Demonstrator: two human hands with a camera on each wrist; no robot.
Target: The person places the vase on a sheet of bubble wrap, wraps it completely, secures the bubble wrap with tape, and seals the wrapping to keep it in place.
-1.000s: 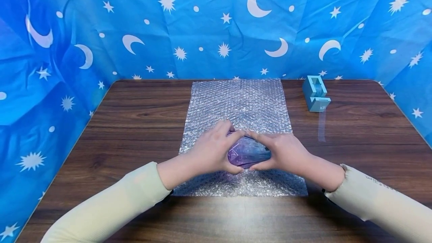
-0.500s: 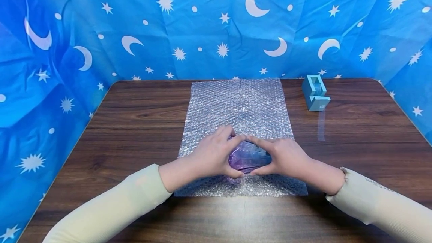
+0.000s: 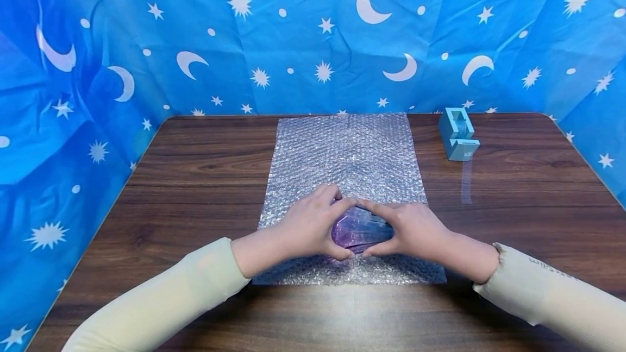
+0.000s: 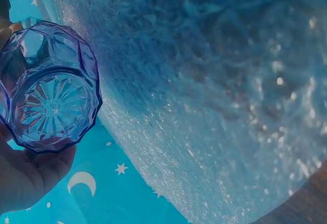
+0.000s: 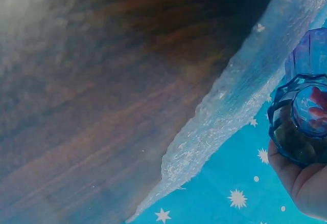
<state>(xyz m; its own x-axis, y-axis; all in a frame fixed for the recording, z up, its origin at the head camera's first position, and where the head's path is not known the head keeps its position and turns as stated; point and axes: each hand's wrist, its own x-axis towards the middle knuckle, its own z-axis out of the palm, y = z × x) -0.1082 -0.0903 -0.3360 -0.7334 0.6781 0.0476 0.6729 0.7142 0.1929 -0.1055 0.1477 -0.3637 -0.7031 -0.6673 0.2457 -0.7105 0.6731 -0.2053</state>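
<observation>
A faceted glass vase [image 3: 362, 228], purple at the left and blue at the right, lies on its side between both hands over a sheet of bubble wrap [image 3: 342, 151]. My left hand [image 3: 310, 220] grips its purple end, thumb at the near side. Around the blue end curl the thumb and fingers of my right hand [image 3: 419, 225]. The left wrist view shows the vase's round end [image 4: 53, 106] with a starburst pattern, held by the left hand [image 4: 33, 178]. In the right wrist view, a ringed blue end [image 5: 286, 116] sits in the right hand [image 5: 301, 185].
A light-blue tape dispenser [image 3: 458, 134] stands on the wooden table [image 3: 205, 167] at the back right. A strip of clear tape [image 3: 467, 183] hangs forward from it. Blue cloth [image 3: 303, 37] with white moons and stars encloses the back and sides.
Both hands and the vase have shifted slightly towards the person over the bubble wrap. In the last half second they stay almost still. The grip looks the same throughout.
</observation>
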